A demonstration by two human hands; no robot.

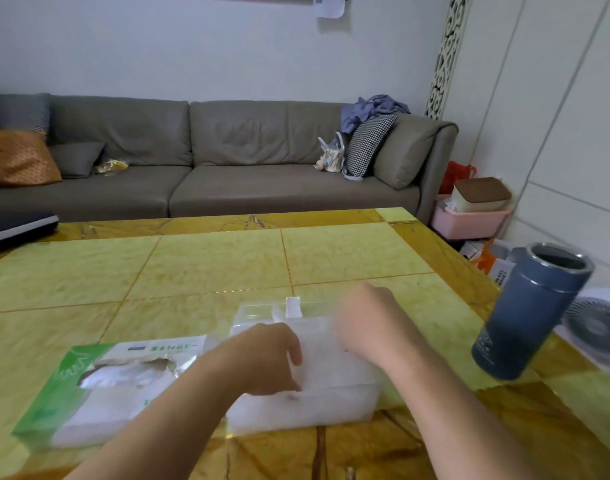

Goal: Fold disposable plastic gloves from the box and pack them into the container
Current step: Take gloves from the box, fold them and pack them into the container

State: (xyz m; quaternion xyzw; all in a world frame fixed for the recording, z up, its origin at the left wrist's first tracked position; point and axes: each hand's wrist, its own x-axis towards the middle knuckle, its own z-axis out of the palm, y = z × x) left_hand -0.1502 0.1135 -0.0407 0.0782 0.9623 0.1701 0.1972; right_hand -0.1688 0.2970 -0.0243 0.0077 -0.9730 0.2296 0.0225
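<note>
A clear plastic container (pixel 307 407) stands near the table's front edge, its lid (pixel 258 311) tipped open at the back, and it is packed with cloudy plastic gloves. My left hand (pixel 265 355) hovers over its left half with the fingers curled down into the gloves. My right hand (pixel 362 317) is at its right rim, curled and blurred. A hazy translucent glove (pixel 319 344) stretches between the two hands. The green and white glove pack (pixel 99 386) lies to the left, torn open, with gloves showing inside.
A dark blue flask (pixel 528 310) without a lid stands at the table's right edge. A dark laptop (pixel 16 226) lies at the far left corner. A white fan (pixel 594 327) sits on the floor past the right edge. Behind the yellow tiled table (pixel 210 265) is a grey sofa.
</note>
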